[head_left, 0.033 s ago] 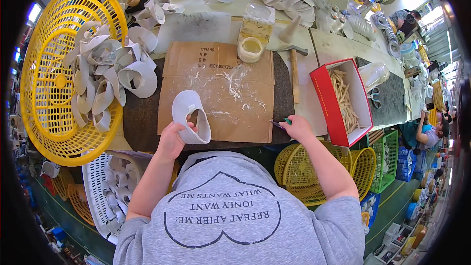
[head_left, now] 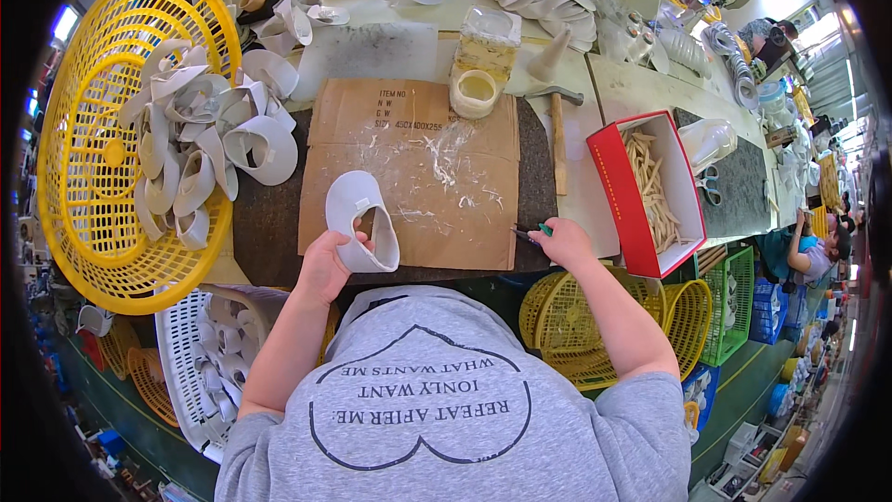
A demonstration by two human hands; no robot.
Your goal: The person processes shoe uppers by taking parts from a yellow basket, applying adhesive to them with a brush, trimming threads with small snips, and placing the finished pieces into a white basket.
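Near the front edge of the bench, my left hand (head_left: pixel 325 263) grips a white shoe upper (head_left: pixel 356 195), its curved opening facing right and my fingertips showing through it. My right hand (head_left: pixel 565 244) is closed around a small green-handled tool (head_left: pixel 528 231) with dark tips, which looks like pliers; its tips lie over the cardboard's lower right corner. Between and beyond my hands, the brown cardboard sheet (head_left: pixel 409 153) carries white scraps and trimmings. A pile of similar white uppers (head_left: pixel 200 139) rests at the left, partly in a large yellow basket (head_left: pixel 70 158).
A hammer (head_left: pixel 558 144) lies right of the cardboard. Beside it, a red box (head_left: pixel 609 177) holds many pale wooden pegs. A block with a tape roll (head_left: pixel 478 93) stands at the cardboard's far edge. Scissors (head_left: pixel 712 186) lie farther right. Below the bench are yellow baskets (head_left: pixel 567 367) and a white crate (head_left: pixel 177 353).
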